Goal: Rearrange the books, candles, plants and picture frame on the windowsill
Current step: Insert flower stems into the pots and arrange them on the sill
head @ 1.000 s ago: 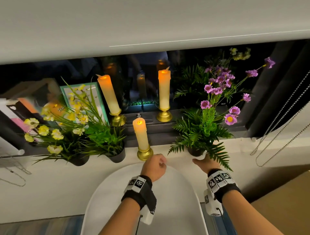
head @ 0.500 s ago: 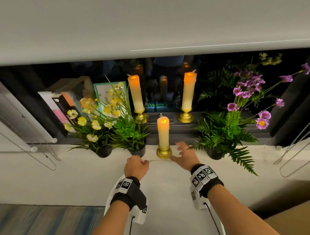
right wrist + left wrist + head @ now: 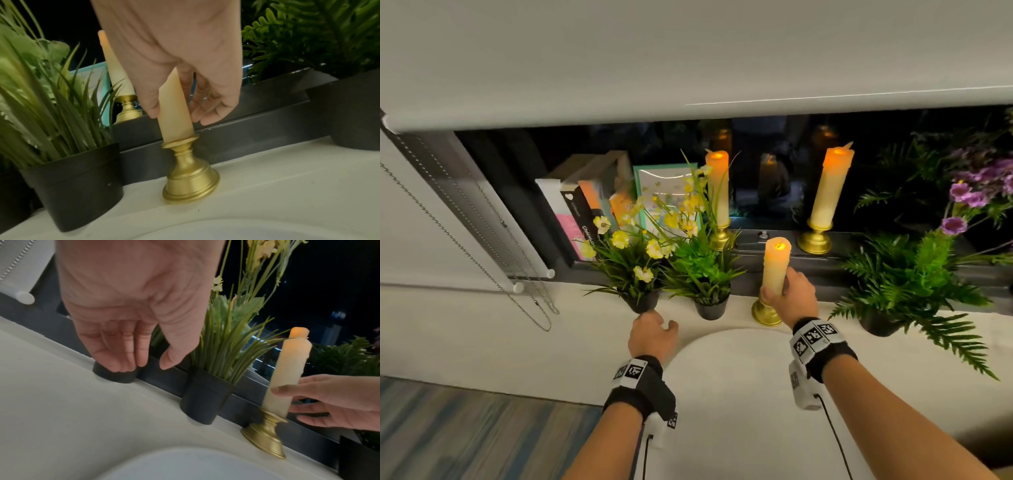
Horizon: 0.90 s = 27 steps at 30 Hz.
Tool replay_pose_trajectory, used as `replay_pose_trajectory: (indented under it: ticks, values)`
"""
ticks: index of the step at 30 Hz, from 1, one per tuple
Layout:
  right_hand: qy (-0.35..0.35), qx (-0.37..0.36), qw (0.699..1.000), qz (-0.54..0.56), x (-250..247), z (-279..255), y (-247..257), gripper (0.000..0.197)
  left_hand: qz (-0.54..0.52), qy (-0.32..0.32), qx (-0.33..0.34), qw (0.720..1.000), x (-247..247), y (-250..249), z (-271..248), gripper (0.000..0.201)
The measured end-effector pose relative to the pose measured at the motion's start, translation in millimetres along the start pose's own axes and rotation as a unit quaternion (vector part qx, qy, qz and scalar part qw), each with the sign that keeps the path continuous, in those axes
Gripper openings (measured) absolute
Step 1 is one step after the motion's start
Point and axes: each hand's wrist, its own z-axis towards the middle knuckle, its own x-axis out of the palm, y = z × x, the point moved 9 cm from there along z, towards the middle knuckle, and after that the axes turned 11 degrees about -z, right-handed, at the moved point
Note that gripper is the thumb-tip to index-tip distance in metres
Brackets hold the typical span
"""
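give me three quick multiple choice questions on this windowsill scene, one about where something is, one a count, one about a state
1. Where does the picture frame stand?
A. behind the yellow-flowered plant
B. in front of the fern
C. flat on the floor

2. How many candles in gold holders show in the head view?
A. one
B. three
C. five

3. What is the right hand doing?
A. hanging free
B. gripping the front candle
C. pressing a book

Key:
1. A: the teal frame leans at the back, partly hidden by the yellow flowers.
2. B: two stand at the back, one at the front.
3. B: thumb and fingers wrap the candle's shaft in the right wrist view, while the left hand has its fingertips at the yellow plant's black pot.
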Motion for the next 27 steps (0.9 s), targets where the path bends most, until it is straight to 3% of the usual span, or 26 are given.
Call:
replay_pose_trajectory:
  ticks: [10, 16, 18, 20, 24, 27]
  values:
    - [-0.002, 0.023, 1.0, 0.012, 14.2, -6.7, -14.5, 0.051, -0.086, -0.075, 0.012, 0.993, -34.9, 17.7, 41.9, 0.055]
    - [-0.017, 0.085, 0.996, -0.002, 20.5, -15.6, -31.0, 0.064, -0.142, -0.086, 0.003, 0.986, -47.1, 23.1, 56.6, 0.071]
    - [0.024, 0.136, 0.989, -0.044, 29.1, -23.5, -39.0, 0.062, -0.16, -0.077, 0.019, 0.984, -47.2, 21.3, 63.3, 0.073]
    - [0.09, 0.166, 0.977, -0.101, 39.9, -36.7, -37.6, 0.042, -0.185, -0.065, 0.039, 0.98, -45.6, 21.6, 70.1, 0.072]
    - [0.165, 0.089, 0.975, -0.122, 73.4, -50.3, -1.0, 0.023, -0.221, -0.046, 0.059, 0.973, -43.0, 27.2, 79.5, 0.068]
    - [0.162, 0.026, 0.984, -0.065, 87.7, -53.5, 34.0, 0.037, -0.236, -0.036, 0.07, 0.969, -44.0, 26.7, 81.4, 0.063]
